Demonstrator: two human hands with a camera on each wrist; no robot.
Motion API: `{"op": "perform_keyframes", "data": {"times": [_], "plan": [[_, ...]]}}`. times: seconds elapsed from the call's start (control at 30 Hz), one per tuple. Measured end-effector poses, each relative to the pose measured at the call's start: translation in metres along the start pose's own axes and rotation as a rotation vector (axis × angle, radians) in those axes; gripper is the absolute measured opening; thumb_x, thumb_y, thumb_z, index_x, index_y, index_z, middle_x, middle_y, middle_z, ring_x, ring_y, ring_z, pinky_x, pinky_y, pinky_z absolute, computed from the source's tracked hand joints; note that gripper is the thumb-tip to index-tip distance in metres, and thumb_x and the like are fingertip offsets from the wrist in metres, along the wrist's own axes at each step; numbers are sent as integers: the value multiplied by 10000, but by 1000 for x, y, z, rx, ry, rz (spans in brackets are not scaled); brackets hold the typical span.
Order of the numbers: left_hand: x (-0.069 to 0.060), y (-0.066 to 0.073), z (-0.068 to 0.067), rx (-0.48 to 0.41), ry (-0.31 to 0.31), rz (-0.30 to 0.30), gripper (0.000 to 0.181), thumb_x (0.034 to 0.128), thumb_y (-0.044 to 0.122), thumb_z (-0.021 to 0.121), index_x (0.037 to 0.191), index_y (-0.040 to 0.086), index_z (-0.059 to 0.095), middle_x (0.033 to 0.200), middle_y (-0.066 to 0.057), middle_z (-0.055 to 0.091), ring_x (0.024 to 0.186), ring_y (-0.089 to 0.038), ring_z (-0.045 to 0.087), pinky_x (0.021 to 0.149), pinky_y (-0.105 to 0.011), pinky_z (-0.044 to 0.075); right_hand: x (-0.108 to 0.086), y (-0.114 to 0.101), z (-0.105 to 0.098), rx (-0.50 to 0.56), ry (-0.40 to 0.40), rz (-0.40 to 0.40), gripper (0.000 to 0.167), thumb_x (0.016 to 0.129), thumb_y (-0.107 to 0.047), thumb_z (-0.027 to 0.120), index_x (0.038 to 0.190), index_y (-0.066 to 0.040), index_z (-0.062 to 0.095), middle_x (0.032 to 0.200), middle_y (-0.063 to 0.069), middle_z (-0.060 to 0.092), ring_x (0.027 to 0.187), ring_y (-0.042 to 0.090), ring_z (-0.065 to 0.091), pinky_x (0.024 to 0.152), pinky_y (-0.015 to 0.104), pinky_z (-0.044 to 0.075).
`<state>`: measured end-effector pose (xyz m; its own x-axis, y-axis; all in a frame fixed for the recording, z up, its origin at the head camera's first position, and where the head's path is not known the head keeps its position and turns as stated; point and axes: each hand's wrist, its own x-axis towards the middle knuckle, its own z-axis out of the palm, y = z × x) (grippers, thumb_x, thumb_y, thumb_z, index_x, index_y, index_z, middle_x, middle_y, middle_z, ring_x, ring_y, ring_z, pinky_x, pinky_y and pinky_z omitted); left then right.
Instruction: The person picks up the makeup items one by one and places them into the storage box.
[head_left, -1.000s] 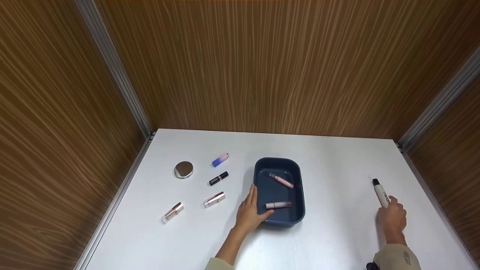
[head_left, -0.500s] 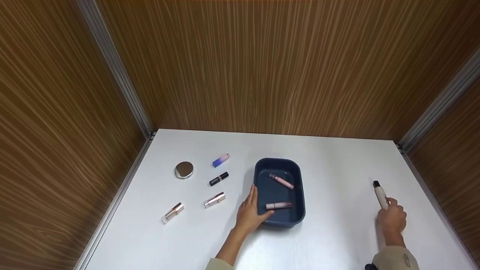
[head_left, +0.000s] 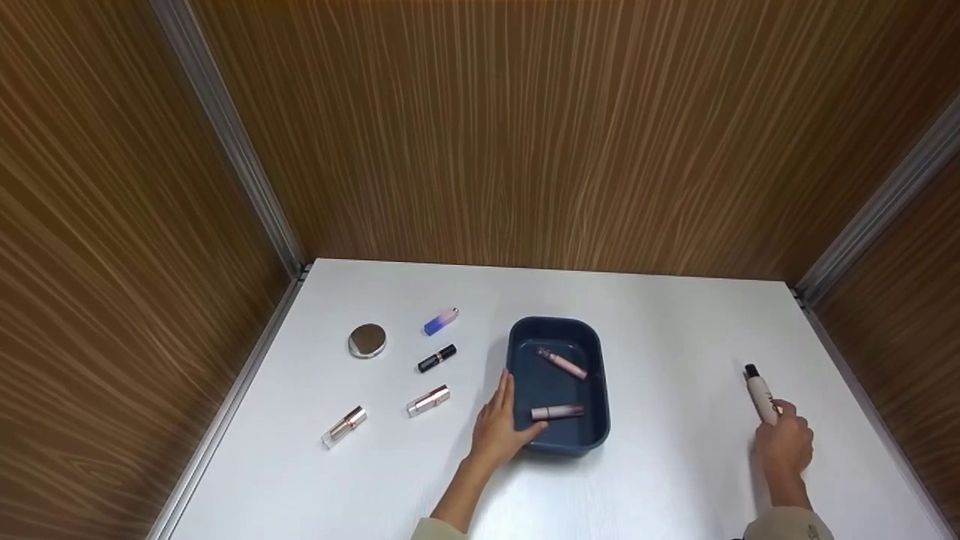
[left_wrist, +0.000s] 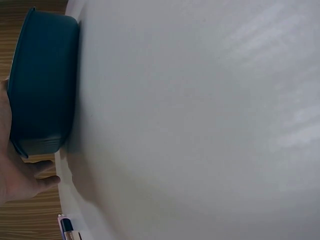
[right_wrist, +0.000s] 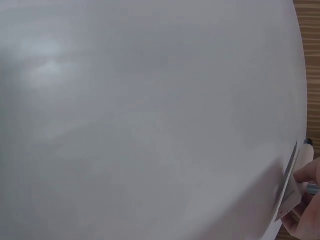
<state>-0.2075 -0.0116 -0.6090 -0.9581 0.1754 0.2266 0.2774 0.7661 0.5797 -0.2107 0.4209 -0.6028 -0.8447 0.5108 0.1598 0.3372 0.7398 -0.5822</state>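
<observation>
We find the left hand [head_left: 497,427] relaxed, fingers extended, resting at the near-left corner of the blue tray [head_left: 540,386], thumb over the near rim. The right hand [head_left: 784,444] grips a white tube [head_left: 761,397] with a black cap, well to the right of the tray. We note two pinkish tubes lying in the tray: a slanted one [head_left: 564,364] and, nearer the person, a level one [head_left: 557,412]. Left of the tray, on the white table [head_left: 667,360], we record a round compact [head_left: 367,340], a blue-and-pink tube [head_left: 441,322] and a black tube [head_left: 436,358].
</observation>
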Motion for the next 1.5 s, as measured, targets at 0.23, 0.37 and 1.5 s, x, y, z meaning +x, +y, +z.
{"op": "perform_keyframes", "data": {"times": [0.23, 0.37, 1.5], "plan": [[0, 0, -1, -13, 12, -5, 972, 769, 537, 647, 1430, -29, 215, 1494, -131, 181, 1223, -335, 396, 967, -437, 340, -6, -10, -5, 44, 32, -24, 414, 827, 47, 462, 1240, 85, 444, 1018, 385, 465, 917, 520, 455, 695, 596, 368], [0, -1, 1, -10, 7, -2, 969, 771, 539, 643, 1430, -29, 215, 1493, -135, 182, 1231, -334, 387, 968, -436, 339, -10, -13, -6, 51, 26, -15, 427, 830, 53, 472, 1255, 75, 435, 1039, 377, 461, 943, 517, 448, 721, 605, 363], [-1, 2, -2, -14, 2, 4, 984, 769, 573, 623, 1432, -26, 214, 1493, -137, 181, 1218, -339, 397, 961, -435, 346, -45, -62, -12, 161, 109, -156, 405, 790, 103, 498, 1190, 41, 519, 987, 304, 541, 875, 448, 488, 693, 570, 362]]}}
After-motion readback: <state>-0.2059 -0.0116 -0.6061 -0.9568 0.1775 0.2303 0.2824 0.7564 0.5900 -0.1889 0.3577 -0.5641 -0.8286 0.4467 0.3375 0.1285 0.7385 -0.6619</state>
